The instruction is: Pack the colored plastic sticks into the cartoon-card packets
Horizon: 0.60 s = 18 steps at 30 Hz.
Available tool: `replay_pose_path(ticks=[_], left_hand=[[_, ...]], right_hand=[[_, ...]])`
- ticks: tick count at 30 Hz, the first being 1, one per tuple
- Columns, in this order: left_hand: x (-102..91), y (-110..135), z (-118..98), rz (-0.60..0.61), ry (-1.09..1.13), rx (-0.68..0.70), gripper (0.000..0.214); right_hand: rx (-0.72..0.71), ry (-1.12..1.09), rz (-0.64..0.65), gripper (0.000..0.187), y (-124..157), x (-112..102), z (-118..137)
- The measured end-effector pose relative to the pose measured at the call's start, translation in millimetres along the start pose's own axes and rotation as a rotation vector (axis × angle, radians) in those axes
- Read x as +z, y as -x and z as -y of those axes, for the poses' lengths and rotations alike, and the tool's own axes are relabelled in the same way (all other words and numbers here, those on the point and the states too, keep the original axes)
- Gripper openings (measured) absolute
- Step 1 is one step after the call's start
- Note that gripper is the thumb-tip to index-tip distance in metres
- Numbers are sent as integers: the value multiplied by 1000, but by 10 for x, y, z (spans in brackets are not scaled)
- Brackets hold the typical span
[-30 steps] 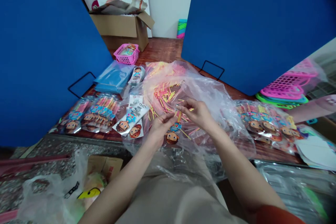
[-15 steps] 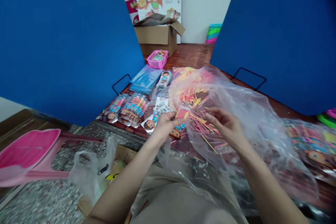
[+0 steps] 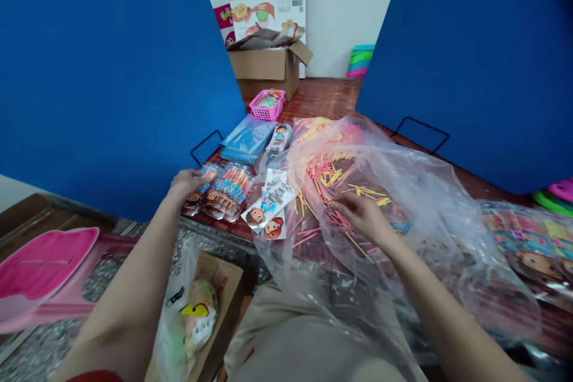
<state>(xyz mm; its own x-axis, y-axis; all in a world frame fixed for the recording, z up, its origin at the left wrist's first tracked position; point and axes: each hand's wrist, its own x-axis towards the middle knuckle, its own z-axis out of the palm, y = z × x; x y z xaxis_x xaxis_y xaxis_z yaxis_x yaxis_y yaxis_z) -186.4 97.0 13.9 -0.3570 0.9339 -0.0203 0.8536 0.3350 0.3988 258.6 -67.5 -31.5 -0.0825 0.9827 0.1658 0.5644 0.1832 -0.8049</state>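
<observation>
Our left hand (image 3: 185, 181) rests, fingers curled, on the filled packets (image 3: 219, 191) left of the big clear bag (image 3: 403, 191). Our right hand (image 3: 362, 218), loosely open, touches the loose sticks (image 3: 331, 179) inside it. We should pinch only few sticks, aligned.

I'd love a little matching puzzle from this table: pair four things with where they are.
Things:
1. left hand
2. right hand
3. pink basket
4. cardboard box

Places:
A. far end of the table, by the wall
B. inside the clear plastic bag, among loose coloured sticks
C. on the filled stick packets
D. just in front of the box

Pairs: 1-C, 2-B, 3-D, 4-A
</observation>
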Motion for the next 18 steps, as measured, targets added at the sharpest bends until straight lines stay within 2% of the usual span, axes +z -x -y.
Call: replay_pose_path(ticks=[2, 4, 5, 6, 8, 9, 11, 14, 16, 18], left_hand=[[70, 113, -64, -122, -191, 87, 52], [164, 352, -222, -309, -264, 266, 46], [230, 500, -328, -329, -252, 373, 40], [310, 653, -445, -291, -215, 494, 35], [506, 932, -684, -124, -104, 702, 32], [613, 1042, -793, -44, -60, 746, 31], [809, 1177, -966, 94, -43, 737, 31], [998, 1178, -1094, 180, -69, 584, 32], [1058, 1091, -1105, 218, -45, 462, 35], [1101, 983, -1083, 258, 10, 367, 37]], right_hand=[[-26, 23, 13, 25, -63, 67, 55], [-39, 61, 13, 22, -118, 134, 88], [-43, 80, 10, 21, -143, 161, 90], [-45, 95, 3, 20, -168, 182, 79], [-42, 126, -25, 19, -220, 193, 24], [-33, 148, -46, 20, -247, 180, -20], [9, 229, -94, 23, -297, 114, -130], [131, 443, -133, 25, -333, -79, -330], [214, 568, -108, 28, -316, -246, -470], [240, 645, -28, 32, -266, -414, -594]])
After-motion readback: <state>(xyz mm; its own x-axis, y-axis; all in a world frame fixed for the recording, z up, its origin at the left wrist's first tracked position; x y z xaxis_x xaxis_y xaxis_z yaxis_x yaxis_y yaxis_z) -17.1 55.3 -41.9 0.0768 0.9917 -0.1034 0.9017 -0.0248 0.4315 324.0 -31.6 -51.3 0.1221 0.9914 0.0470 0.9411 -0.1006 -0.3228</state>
